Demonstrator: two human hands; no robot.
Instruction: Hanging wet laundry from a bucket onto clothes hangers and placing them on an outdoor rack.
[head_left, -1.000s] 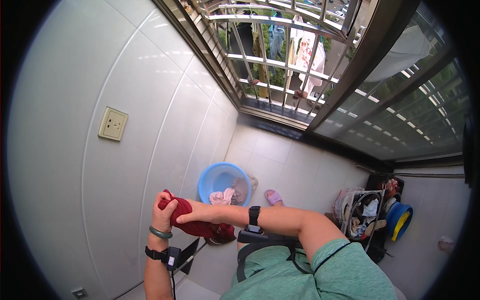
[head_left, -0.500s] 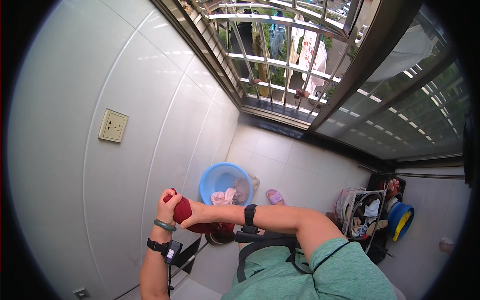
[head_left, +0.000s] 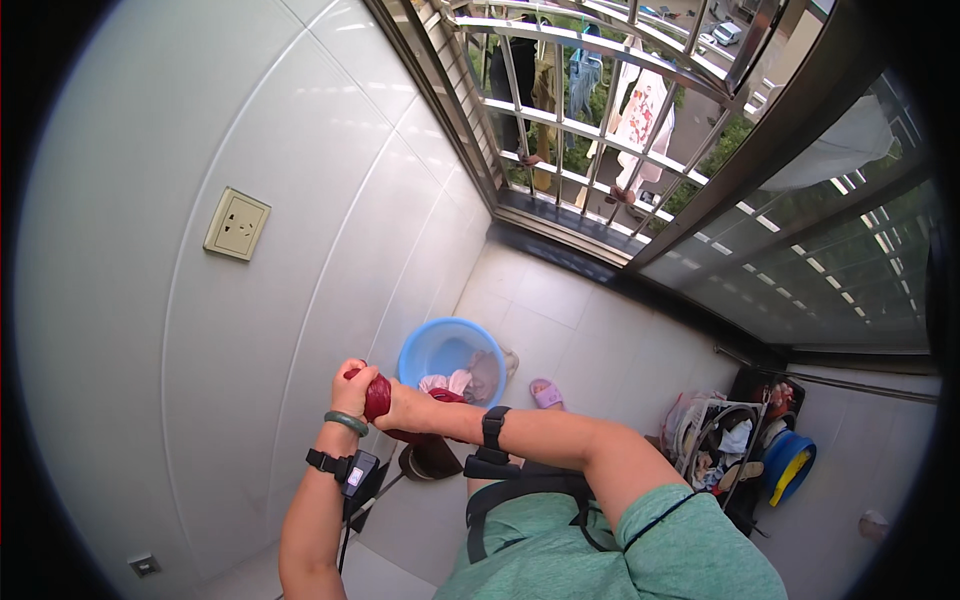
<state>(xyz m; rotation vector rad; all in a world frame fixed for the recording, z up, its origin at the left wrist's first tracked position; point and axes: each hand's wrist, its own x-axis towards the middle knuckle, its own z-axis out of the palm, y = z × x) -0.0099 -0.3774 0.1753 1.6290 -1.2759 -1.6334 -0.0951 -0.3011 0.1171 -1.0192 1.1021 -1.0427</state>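
Note:
Both my hands grip a dark red cloth (head_left: 377, 398), bunched and twisted between them, left of the blue basin (head_left: 412, 349). My left hand (head_left: 349, 388) is closed round its left end, and a green bangle (head_left: 346, 422) circles that wrist. Beside it my right hand (head_left: 408, 408) is closed on the same cloth. More of the red fabric shows below my right forearm, and a red part appears above the forearm at the basin. Crumpled pink clothes (head_left: 452, 383) lie in the basin. My right forearm hides some of the cloth.
A panelled wall with a socket (head_left: 237, 223) rises at left. A barred window (head_left: 590, 125) with hanging clothes is ahead. At right stand a rack of clothes (head_left: 720, 440) and a blue tub (head_left: 789, 468). A pink slipper (head_left: 547, 393) and a brown object (head_left: 430, 460) are below.
My hands have moved slightly up and right, still gripping the red cloth. Its loose part has shifted, with red now showing at the basin and less hanging below my right forearm.

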